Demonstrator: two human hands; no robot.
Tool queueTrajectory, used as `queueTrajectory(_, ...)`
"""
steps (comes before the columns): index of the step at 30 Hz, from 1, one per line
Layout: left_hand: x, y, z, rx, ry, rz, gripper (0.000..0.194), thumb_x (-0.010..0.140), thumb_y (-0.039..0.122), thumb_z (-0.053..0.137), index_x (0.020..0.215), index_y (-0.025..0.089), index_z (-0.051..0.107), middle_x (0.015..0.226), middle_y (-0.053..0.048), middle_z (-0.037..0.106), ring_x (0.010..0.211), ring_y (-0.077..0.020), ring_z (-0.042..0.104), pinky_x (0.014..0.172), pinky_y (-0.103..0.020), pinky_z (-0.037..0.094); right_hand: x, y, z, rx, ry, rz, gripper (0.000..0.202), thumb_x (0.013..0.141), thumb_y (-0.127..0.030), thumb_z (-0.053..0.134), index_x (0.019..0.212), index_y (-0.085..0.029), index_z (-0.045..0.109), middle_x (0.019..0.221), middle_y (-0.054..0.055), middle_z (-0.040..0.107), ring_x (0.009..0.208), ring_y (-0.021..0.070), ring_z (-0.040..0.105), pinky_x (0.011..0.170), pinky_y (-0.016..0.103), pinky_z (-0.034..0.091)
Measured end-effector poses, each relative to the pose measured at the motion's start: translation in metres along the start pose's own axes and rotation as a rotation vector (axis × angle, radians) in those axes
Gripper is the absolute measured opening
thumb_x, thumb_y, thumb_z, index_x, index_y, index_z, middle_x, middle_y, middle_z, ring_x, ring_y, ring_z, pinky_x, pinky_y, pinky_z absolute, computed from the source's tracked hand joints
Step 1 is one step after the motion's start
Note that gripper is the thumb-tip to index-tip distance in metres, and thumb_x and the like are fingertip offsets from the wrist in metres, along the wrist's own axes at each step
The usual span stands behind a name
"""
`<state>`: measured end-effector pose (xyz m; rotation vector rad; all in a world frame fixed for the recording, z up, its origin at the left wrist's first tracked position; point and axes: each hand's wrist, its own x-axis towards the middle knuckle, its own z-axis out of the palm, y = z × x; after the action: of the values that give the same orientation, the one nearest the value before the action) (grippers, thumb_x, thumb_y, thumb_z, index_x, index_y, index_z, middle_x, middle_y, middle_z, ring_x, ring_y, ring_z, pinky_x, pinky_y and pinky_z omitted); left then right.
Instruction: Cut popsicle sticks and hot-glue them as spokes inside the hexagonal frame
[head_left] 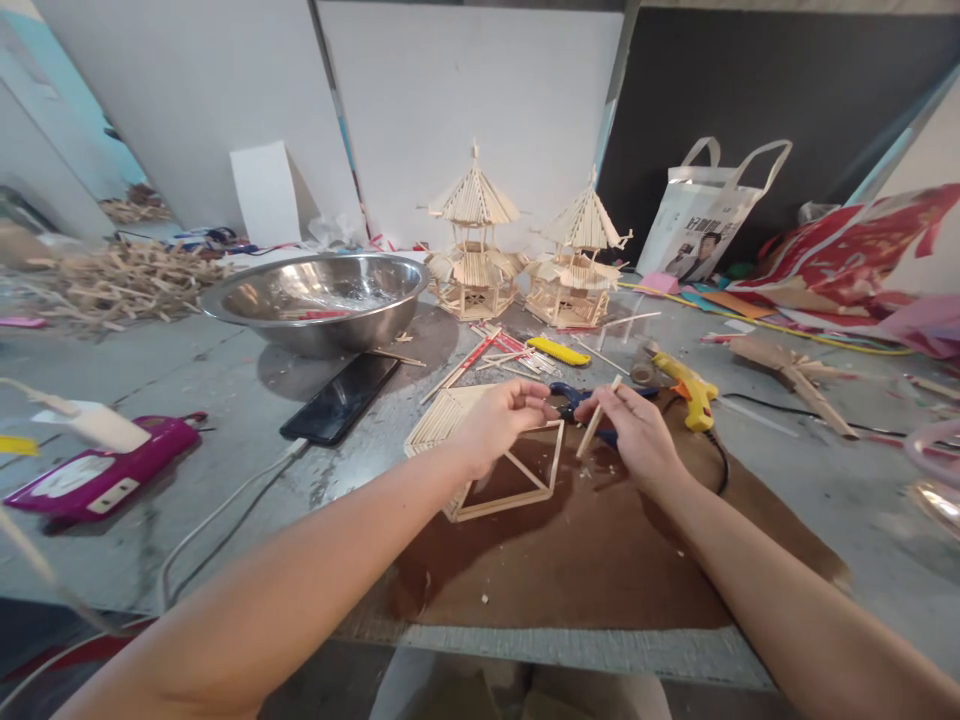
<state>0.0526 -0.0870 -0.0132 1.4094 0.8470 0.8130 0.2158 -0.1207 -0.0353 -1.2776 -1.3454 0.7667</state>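
My left hand (496, 422) pinches the upper edge of a flat wooden stick frame (517, 480), part slatted panel, part open triangle, which rests on a brown board (585, 550). My right hand (631, 432) holds a single thin wooden stick (600, 415), tilted, just right of the frame. Blue-handled scissors (574, 398) lie right behind both hands. A yellow glue gun (690, 388) lies beyond my right hand.
Two small stick pagodas (474, 250) (579, 262) stand at the back. A steel bowl (319, 300), a black phone (341, 398), a yellow cutter (559, 351) and loose sticks lie mid-table. A pink device (105, 470) sits left, a stick pile (112, 280) far left, a white bag (701, 215) back right.
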Motion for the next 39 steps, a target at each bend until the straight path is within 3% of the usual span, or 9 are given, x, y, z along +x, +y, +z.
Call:
queueTrajectory(2,0.000,0.005,-0.005,-0.118,-0.004,-0.026,0.023,0.066,0.011,0.051,0.088,0.014,0.048,0.078,-0.004,0.062,0.072,-0.0114,0.057,0.069,-0.028,0.043,0.001,0.000,-0.002,-0.025,0.006,-0.039,0.030,0.078,-0.042,0.036,0.071,-0.017,0.051,0.068,0.002,0.056,0.064,0.0116,0.052,0.061,0.024,0.042)
queueTrajectory(7,-0.004,0.008,-0.004,-0.185,-0.033,-0.040,0.024,0.066,0.010,0.051,0.090,0.014,0.048,0.079,-0.004,0.063,0.071,-0.0113,0.057,0.068,-0.028,0.043,-0.005,-0.007,0.001,-0.253,-0.006,-0.145,0.024,0.075,-0.038,0.045,0.084,-0.018,0.053,0.055,-0.003,0.049,0.049,0.0095,0.046,0.050,0.022,0.038)
queueTrajectory(11,-0.007,0.008,0.001,-0.168,-0.042,-0.004,0.030,0.066,0.009,0.051,0.095,0.014,0.047,0.079,-0.004,0.063,0.073,-0.0121,0.058,0.070,-0.028,0.044,-0.011,-0.015,0.003,-0.342,-0.066,-0.196,0.022,0.073,-0.034,0.047,0.083,-0.018,0.059,0.066,0.000,0.060,0.062,0.0128,0.053,0.058,0.023,0.040)
queueTrajectory(19,-0.008,0.002,0.004,0.099,-0.055,0.084,0.035,0.068,0.011,0.049,0.103,0.014,0.046,0.082,-0.005,0.063,0.079,-0.0136,0.058,0.074,-0.029,0.042,-0.011,-0.014,-0.002,-0.635,-0.160,-0.348,0.022,0.075,-0.025,0.042,0.078,-0.022,0.063,0.075,0.002,0.065,0.067,0.0134,0.057,0.061,0.023,0.041)
queueTrajectory(27,-0.013,0.006,0.008,0.296,-0.063,0.090,0.039,0.068,0.011,0.047,0.107,0.013,0.046,0.087,-0.007,0.063,0.079,-0.0140,0.057,0.070,-0.026,0.041,-0.013,-0.006,-0.005,-0.900,-0.117,-0.450,0.025,0.070,-0.020,0.044,0.085,-0.020,0.063,0.076,0.003,0.066,0.069,0.0153,0.059,0.059,0.023,0.040)
queueTrajectory(31,-0.012,0.006,0.007,0.241,-0.065,0.079,0.038,0.067,0.010,0.048,0.105,0.012,0.047,0.087,-0.007,0.063,0.078,-0.0139,0.057,0.069,-0.026,0.042,-0.012,-0.008,-0.006,-0.881,-0.121,-0.461,0.025,0.069,-0.019,0.043,0.084,-0.020,0.063,0.072,0.003,0.066,0.065,0.0143,0.058,0.058,0.023,0.039)
queueTrajectory(39,-0.011,0.007,0.008,-0.133,-0.068,-0.025,0.030,0.067,0.016,0.054,0.097,0.013,0.052,0.079,-0.005,0.065,0.073,-0.0137,0.058,0.074,-0.031,0.041,-0.016,-0.015,0.004,-0.558,0.016,-0.261,0.014,0.064,-0.020,0.046,0.066,-0.018,0.061,0.052,-0.003,0.057,0.045,0.0080,0.047,0.044,0.018,0.034)
